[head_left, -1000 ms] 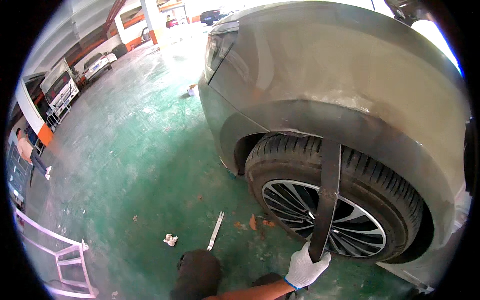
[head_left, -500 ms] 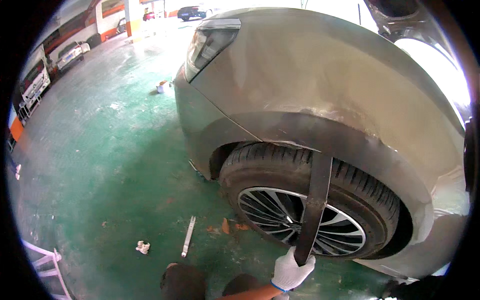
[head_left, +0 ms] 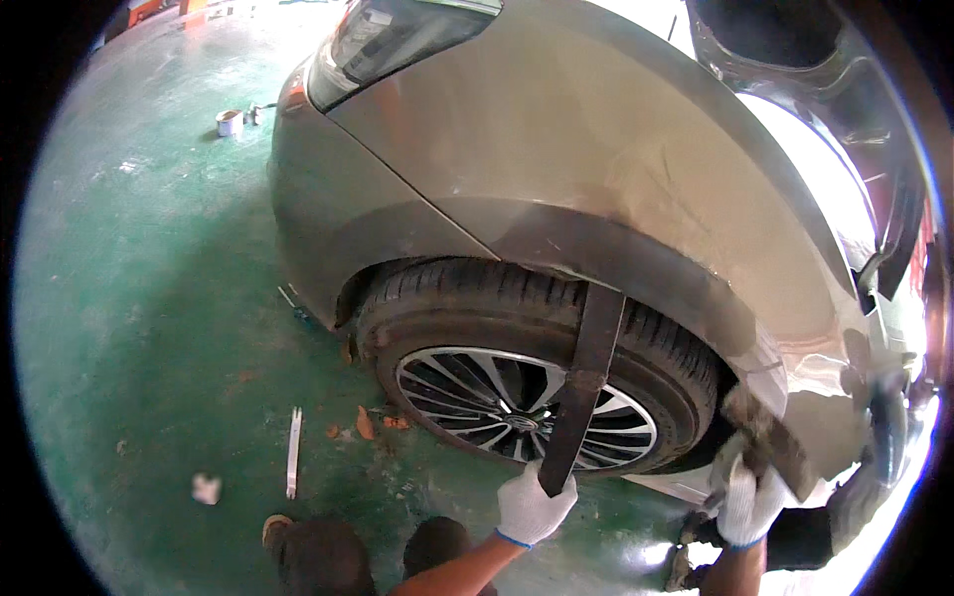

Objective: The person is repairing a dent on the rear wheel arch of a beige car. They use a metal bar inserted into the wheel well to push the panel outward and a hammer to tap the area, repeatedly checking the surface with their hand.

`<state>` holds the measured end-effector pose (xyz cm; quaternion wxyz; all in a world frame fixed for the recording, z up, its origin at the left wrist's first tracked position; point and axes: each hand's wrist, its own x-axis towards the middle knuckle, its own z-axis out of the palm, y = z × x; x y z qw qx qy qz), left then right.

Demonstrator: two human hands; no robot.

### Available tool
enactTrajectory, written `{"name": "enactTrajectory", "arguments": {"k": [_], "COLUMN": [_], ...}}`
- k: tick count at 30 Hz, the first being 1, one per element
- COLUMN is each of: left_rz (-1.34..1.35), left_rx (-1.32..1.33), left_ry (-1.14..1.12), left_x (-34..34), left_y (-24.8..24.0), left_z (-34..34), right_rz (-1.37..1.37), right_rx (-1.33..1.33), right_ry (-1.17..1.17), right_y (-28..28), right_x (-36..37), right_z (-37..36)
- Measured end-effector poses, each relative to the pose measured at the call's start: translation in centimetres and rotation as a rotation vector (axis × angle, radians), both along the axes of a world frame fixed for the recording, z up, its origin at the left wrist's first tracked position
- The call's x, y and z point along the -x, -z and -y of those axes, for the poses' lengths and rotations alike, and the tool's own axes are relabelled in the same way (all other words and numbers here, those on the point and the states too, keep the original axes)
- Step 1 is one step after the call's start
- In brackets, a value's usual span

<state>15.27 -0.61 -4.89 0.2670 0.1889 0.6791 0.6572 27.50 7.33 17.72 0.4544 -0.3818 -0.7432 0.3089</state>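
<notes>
My left hand, in a white knit glove, is closed round the lower end of a flat dark metal bar. The bar slants up across the wheel, and its top end reaches under the edge of the beige car fender, above the tire. At the right my gloved right hand grips a blocky brownish-grey tool, smeared by motion, beside the rear of the wheel arch. Its exact kind cannot be made out.
On the green floor lie a pale flat strip, a crumpled white piece and brown leaves. A small white tub stands beyond the car's front. Dark blurred shapes lie right of my right hand.
My right hand has come into view at the lower right, holding the blocky tool. The view has shifted, so the car sits further left; my left hand keeps its hold on the bar.
</notes>
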Motion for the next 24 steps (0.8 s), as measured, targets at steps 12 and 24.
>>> {"name": "enactTrajectory", "arguments": {"k": [12,24], "left_rz": [0.036,-0.025], "left_rx": [-0.068,-0.106], "left_ry": [0.052,0.064], "left_x": [1.1,1.6], "left_y": [0.2,0.4], "left_z": [0.6,0.5], "right_rz": [0.911,0.990], "right_rx": [-1.211,-1.286], "right_ry": [-0.196,-0.180], "right_y": [-10.2,-9.5], "right_x": [19.5,20.3], "right_z": [4.3,3.6]}}
